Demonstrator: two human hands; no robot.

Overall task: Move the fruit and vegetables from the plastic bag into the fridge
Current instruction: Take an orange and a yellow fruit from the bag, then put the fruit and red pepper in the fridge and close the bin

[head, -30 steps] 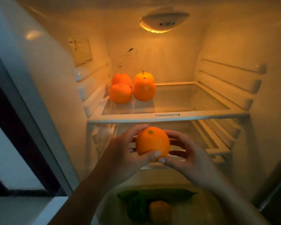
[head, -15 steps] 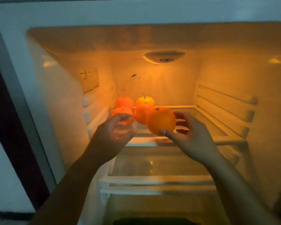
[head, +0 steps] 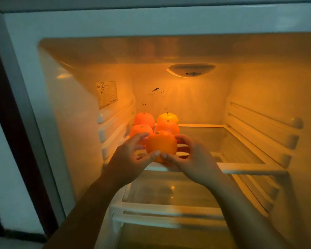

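Orange fruit (head: 161,143) clasped by left hand (head: 127,159), right hand (head: 193,159); underside hidden.

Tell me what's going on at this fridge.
A person is loading fruit into the open, lit fridge. The left hand and right hand hold one orange between them at the front left of the upper glass shelf. Whether it already rests on the glass cannot be told. Just behind it, four more round fruits sit clustered at the shelf's back left.
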